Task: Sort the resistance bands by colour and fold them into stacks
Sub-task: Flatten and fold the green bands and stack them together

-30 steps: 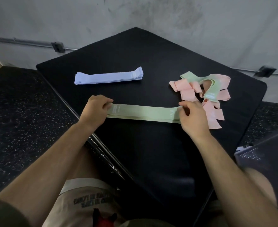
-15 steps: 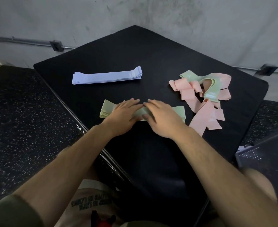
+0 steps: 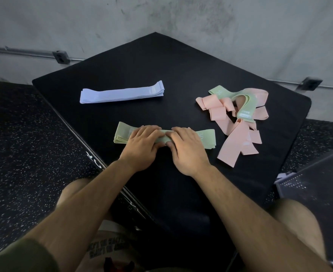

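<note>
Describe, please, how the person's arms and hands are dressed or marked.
The left hand and right hand are bare: no gloves, rings or watch show. Forearms are uncovered too. An olive-green sleeve covers the left upper arm; no right sleeve is in view.

left grip (image 3: 142, 146), right grip (image 3: 187, 149) moved from green stack (image 3: 122, 133) ends to mid, thumbs prob. tucked under
</note>
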